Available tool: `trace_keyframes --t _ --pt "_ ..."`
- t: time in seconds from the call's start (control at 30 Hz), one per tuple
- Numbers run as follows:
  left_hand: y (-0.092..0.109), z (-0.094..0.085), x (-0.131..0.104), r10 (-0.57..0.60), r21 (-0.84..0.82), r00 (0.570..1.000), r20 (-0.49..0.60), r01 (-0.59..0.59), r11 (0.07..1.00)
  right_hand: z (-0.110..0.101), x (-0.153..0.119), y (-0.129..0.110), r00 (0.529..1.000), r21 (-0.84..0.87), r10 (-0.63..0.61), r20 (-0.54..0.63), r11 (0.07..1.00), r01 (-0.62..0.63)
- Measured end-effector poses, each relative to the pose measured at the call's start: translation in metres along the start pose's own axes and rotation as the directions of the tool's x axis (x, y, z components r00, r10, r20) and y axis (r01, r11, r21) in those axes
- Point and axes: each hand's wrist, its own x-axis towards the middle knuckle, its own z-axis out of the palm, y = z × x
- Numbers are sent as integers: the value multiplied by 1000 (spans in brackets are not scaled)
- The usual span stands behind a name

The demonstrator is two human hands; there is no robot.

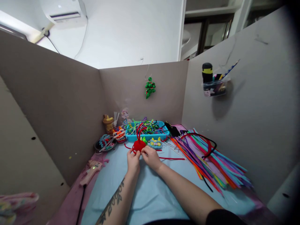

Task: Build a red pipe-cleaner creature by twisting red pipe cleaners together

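Note:
A rounded red fuzzy piece (pixel 138 146) is held up over the blue cloth, with long red loops rising from its top. My left hand (pixel 133 159) grips its lower left side with closed fingers. On the lower right, my right hand (pixel 150 157) pinches its edge, the fingertips of both hands nearly meeting. Just behind lie a light-blue and yellow fuzzy piece (pixel 155 143) and a small green one (pixel 143 140). A loose red stem (pixel 172 158) lies right of my right hand.
A blue tray (pixel 134 137) of tangled stems stands at the back. Many coloured stems (pixel 206 156) spread over the right side. At left are a dark bowl (pixel 105 146), an orange-white woven piece (pixel 119 135) and a pink glue gun (pixel 91 173) with a cable. Grey panels surround the table.

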Motion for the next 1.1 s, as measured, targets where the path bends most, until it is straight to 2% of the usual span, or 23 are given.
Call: trace_keyframes --t 0.13,0.3,0.5,0.87,1.0,1.1 --pt "3 1 -1 -18 -21 999 51 19 1000 -2 0 0 999 48 35 -14 998 -34" --pt "9 4 -4 -10 -71 979 203 25 997 -6 1 -1 996 89 81 -34 993 -78" --pt "11 3 -5 -41 -108 984 176 61 992 -6 0 -3 989 88 122 -77 989 -115" --pt "5 3 -5 -21 -54 992 124 27 998 -5 -3 -6 996 -80 43 -74 996 -49" --pt "14 5 -7 -5 -107 981 193 26 994 -7 -3 -5 993 -16 69 -91 997 -70" --pt "18 4 -6 -40 -160 968 246 81 984 -11 -2 -3 988 65 103 -113 993 -96"
